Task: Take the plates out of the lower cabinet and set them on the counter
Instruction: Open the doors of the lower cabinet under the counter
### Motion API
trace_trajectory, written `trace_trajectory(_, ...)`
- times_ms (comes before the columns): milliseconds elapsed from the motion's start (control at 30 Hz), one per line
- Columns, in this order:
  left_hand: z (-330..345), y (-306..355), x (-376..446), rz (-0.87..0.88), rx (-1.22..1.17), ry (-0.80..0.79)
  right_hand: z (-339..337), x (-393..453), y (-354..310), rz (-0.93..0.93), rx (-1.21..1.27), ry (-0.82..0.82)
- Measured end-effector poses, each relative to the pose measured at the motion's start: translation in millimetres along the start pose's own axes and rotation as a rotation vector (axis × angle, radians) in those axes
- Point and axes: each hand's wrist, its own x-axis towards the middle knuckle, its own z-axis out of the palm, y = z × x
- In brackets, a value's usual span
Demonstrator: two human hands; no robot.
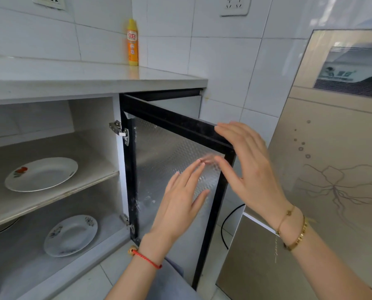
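Observation:
The lower cabinet stands open. A white plate with a red flower print (41,173) lies on its middle shelf (76,189). A second white plate with dark flower prints (70,235) rests on the cabinet floor below. The black-framed door (176,169) with patterned glass is swung out to the right. My left hand (180,202) hovers flat in front of the glass, fingers apart, holding nothing. My right hand (247,169) is at the door's top outer corner, fingers spread over the frame, holding nothing. The grey counter (72,83) runs above the cabinet.
A yellow and orange bottle (132,43) stands at the back of the counter against the tiled wall. A tall beige appliance (323,169) stands right of the door, a black cable (226,226) beside it. The edge of a round item (1,229) shows at lower left in the cabinet.

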Motion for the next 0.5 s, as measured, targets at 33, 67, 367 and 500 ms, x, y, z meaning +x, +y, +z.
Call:
trace_trajectory(33, -5.3, -2.0, -1.0, -0.022, -0.004, 0.012, 2.6, 3.1, -5.6, -0.005, 0.026, -0.014)
trace_trajectory(67, -11.6, -4.7, -2.1, -0.043, -0.004, 0.027, 5.7, 6.1, -10.8, -0.004, 0.059, -0.028)
trace_trajectory(367, -102.9, -58.0, -56.1, -0.248, 0.173, 0.241, 59.4, 30.6, -56.0, -0.026, 0.324, -0.104)
trace_trajectory(500, -151.9, -82.8, -98.1, -0.395, 0.353, 0.295, 103.2, 41.6, -85.6, -0.053, 0.456, -0.158)
